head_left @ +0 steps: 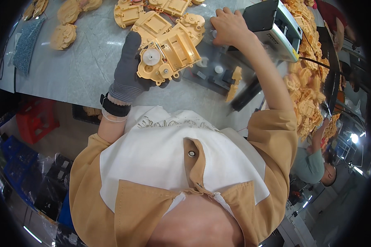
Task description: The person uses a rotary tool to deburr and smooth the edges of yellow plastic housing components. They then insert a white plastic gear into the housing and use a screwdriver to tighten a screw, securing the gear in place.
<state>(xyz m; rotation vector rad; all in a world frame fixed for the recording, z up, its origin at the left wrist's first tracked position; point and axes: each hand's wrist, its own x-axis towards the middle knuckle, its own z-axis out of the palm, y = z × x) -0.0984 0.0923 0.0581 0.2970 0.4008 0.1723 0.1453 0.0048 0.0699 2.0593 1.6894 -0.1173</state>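
Nearest the camera, a tan and white shirt [181, 164] fills the lower middle of the view, and both forearms are raised from it toward a grey marbled counter [82, 70]. Along the right side a long heap of yellow parts [307, 82] is seen, seemingly the stock not yet handled, with another person [317, 164] bent over below its near end. A black and white machine [276, 24] is set on the counter near that heap, and the bare right hand [231, 26] is laid against its near side with the fingers curled; whether anything is gripped there cannot be told. Beyond the left hand, several flat yellow housings [152, 16] are spread on the counter, and rounder yellow pieces [66, 24] lie further left beside a strip of grey mesh [27, 45]. The gloved left hand [130, 70] is closed around one yellow housing [169, 55], held up over the counter edge with its open side toward the camera. A white gear [151, 57] is already seated in that housing, and a second, smaller hub is seen below it. From this it is judged that the piece in hand is partly fitted, with its open cavity not yet covered, and that much of the heap remains to be worked through.
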